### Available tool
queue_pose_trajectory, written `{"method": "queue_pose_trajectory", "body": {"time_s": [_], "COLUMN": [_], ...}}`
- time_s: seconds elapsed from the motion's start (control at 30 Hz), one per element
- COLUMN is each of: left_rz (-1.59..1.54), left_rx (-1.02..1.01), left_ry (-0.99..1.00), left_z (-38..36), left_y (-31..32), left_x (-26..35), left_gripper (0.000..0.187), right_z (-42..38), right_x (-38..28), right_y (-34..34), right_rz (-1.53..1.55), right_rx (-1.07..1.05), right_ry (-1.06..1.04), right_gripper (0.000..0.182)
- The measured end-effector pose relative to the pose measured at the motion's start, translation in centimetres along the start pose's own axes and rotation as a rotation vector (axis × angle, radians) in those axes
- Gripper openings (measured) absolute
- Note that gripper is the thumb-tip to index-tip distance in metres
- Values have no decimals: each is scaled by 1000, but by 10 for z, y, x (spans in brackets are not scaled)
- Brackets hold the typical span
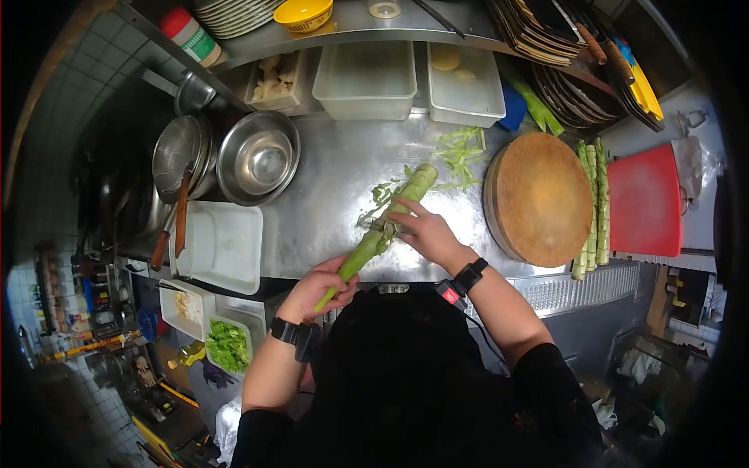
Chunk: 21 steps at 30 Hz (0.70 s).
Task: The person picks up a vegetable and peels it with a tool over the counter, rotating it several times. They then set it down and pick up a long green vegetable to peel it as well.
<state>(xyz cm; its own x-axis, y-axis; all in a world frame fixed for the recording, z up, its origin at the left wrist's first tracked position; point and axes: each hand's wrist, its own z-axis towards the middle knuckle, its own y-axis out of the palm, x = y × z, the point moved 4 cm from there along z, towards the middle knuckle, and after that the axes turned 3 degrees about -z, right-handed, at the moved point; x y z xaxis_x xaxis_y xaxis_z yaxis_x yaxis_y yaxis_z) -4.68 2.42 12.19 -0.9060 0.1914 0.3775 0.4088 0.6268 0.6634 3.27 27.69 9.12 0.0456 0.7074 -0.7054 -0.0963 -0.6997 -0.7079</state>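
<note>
A thick green stalk (pixel 417 184) lies slantwise over the steel counter, its upper end bare and ringed, its lower part still leafy. My left hand (pixel 321 285) is wrapped round the stalk's lower, narrow end near the counter's front edge. My right hand (pixel 425 232) touches the stalk's right side at the middle, by some loose leaves; its fingers are bent and partly spread, with the fingertips against the stalk. Torn green leaf bits (pixel 382 193) lie just left of the stalk. Pale green peelings (pixel 462 154) are scattered behind its upper end.
A round wooden board (pixel 538 199) stands at the right, with several long stalks (pixel 602 203) and a red board (pixel 645 201) beyond. Metal bowls (pixel 258 157) and a white tray (pixel 251 249) are at left. Plastic bins (pixel 365 108) line the back under a shelf (pixel 355 27).
</note>
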Motion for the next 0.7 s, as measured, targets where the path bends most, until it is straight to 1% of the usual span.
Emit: {"method": "queue_pose_trajectory", "body": {"time_s": [0.03, 0.07, 0.1, 0.17, 0.2, 0.3, 0.33, 0.37, 0.4, 0.47, 0.5, 0.57, 0.6, 0.63, 0.7], "left_rz": [-35, -70, -73, -17, -16, 86, 17, -53, -49, -137, -131, -113, -108, -95, -80], "left_rx": [-28, -54, -54, -14, -17, 5, -7, -17, -19, 19, 19, 37, 36, 36, 39], "left_ry": [8, 16, 13, -17, -17, -43, -52, -60, -63, -58, -63, -62, -66, -61, -58], "left_z": [2, 3, 3, 5, 8, 17, 23, 26, 27, 27, 28, 28, 27, 25, 19], "left_y": [2, 4, 10, 23, 26, 29, 27, 26, 30, 37, 38, 39, 40, 42, 48], "left_x": [-1, -3, -3, -4, -4, -7, -10, -12, -11, -9, -9, -9, -8, -6, -1], "left_gripper": [67, 66, 66, 64, 64, 64, 64, 64, 64, 66, 66, 64, 64, 63, 63], "right_z": [-5, -12, -18, -31, -37, -54, -59, -62, -65, -69, -72, -72, -69, -68, -67], "right_x": [2, 13, 12, 13, 8, 2, -3, -6, -11, -19, -24, -40, -45, -49, -58], "right_y": [-6, -2, -6, -12, -17, -18, -21, -25, -28, -29, -29, -25, -24, -24, -23], "right_rz": [18, -4, -4, 65, 93, 133, 164, 162, 177, 210, 212, 177, 136, 137, 57], "right_rx": [46, 136, 133, 117, 137, 144, 128, 132, 118, 76, 82, -13, -23, -18, -118], "right_ry": [81, 56, 59, 211, 196, 217, 172, 175, 122, 29, 33, -10, -104, -101, -146], "right_gripper": [48, 40, 40, 37, 32, 29, 32, 32, 35, 45, 45, 50, 54, 54, 55]}}
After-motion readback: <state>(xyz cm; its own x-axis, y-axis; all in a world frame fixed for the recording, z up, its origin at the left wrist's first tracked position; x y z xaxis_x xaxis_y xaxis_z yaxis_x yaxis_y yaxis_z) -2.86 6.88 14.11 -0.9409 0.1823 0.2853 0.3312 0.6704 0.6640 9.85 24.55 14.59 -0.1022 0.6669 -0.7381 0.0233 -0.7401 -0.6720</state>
